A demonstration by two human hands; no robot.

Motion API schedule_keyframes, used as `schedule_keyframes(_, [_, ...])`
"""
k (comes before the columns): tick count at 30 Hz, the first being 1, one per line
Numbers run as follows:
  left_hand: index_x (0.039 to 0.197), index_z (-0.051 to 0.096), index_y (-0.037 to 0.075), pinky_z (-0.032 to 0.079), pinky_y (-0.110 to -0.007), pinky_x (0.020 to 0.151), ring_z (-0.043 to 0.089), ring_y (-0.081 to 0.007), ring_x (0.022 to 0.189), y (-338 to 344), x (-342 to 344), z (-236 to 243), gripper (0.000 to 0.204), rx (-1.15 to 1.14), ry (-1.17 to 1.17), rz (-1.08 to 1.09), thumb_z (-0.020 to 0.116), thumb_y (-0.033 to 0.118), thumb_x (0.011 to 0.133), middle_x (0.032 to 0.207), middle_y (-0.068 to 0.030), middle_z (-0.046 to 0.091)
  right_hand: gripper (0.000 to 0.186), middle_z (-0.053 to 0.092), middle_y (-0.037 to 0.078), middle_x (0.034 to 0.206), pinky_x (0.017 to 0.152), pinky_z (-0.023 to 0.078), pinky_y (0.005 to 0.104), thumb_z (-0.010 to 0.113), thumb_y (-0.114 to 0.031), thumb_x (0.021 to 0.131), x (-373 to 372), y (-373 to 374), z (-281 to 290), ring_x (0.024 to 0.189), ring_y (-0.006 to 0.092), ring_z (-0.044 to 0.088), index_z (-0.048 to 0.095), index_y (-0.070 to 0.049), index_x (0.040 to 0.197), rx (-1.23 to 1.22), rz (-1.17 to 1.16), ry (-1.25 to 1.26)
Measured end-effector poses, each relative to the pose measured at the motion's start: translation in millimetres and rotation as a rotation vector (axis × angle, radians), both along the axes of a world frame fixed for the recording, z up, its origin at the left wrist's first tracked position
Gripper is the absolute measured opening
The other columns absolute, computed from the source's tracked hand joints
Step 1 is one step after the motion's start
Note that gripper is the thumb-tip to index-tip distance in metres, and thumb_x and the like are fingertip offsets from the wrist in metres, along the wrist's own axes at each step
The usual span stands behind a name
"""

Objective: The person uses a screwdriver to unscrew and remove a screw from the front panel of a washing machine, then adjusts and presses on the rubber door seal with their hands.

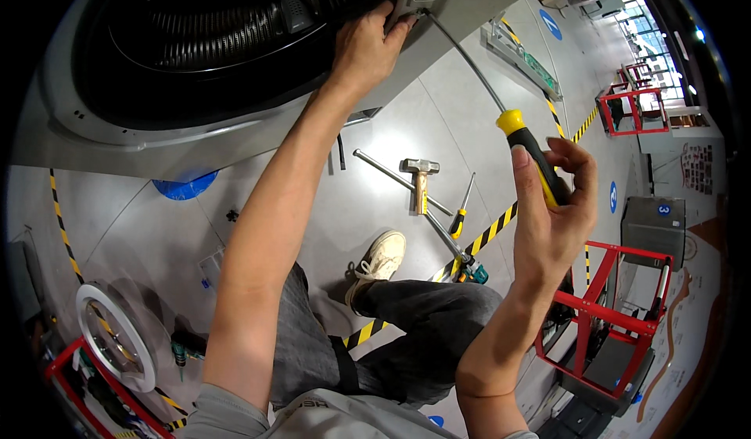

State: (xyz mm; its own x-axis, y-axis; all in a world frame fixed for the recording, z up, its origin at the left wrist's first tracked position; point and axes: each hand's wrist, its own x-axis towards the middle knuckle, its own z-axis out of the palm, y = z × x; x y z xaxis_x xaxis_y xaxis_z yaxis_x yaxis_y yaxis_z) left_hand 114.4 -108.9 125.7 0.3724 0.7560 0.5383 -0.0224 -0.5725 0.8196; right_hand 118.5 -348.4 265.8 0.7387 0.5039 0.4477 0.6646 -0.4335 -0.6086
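Head view: grey floor (391, 126) with yellow-black tape. A hammer (420, 179) and small screwdriver (461, 212) lie there. Left hand (368, 48) presses the washing machine (94, 118) rim, grip unclear. Right hand (551, 212) grips a long screwdriver (516, 130), tip at the rim.

— Bright enough?
— Yes, even indoor light; windows (643, 18) glare white at the upper right, and the floor (438, 118) shines.
— Sharp?
— Mostly. Straight lines bend toward the rim, corners go black, shadows stay soft.
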Motion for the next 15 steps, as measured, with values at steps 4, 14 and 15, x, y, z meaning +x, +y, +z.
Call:
schedule_keyframes(4, [0.095,0.064,0.000,0.051,-0.044,0.069,0.066,-0.0363,0.071,0.2,0.7,2.3,0.027,-0.019,0.041,-0.005,0.060,0.027,0.093,0.073,-0.0178,0.067,0.024,0.062,0.009,0.090,0.064,0.048,0.0198,0.077,-0.010,0.083,7.5,-2.4,-3.7,0.073,0.0090,0.059,0.063,0.002,0.099,0.077,0.025,-0.078])
schedule_keyframes(14, [0.090,0.064,0.000,0.052,-0.041,0.067,0.067,-0.0343,0.068,-2.2,-1.9,4.7,0.026,0.039,0.011,0.036,0.062,0.026,0.094,0.069,-0.0154,0.067,0.024,0.064,0.009,0.086,0.066,0.052,0.0182,0.079,-0.010,0.082,0.2,-0.1,-3.7,0.073,0.0098,0.064,0.064,0.000,0.098,0.186,0.014,-0.122])
schedule_keyframes(15, [0.090,0.065,0.000,0.053,-0.041,0.068,0.067,-0.0340,0.068,-2.9,-1.6,4.5,0.026,0.012,0.017,0.022,0.062,0.026,0.094,0.069,-0.0154,0.067,0.024,0.064,0.009,0.085,0.066,0.053,0.0182,0.079,-0.010,0.082,0.9,-0.6,-4.0,0.073,0.0099,0.064,0.064,0.000,0.097,0.170,0.015,-0.132])
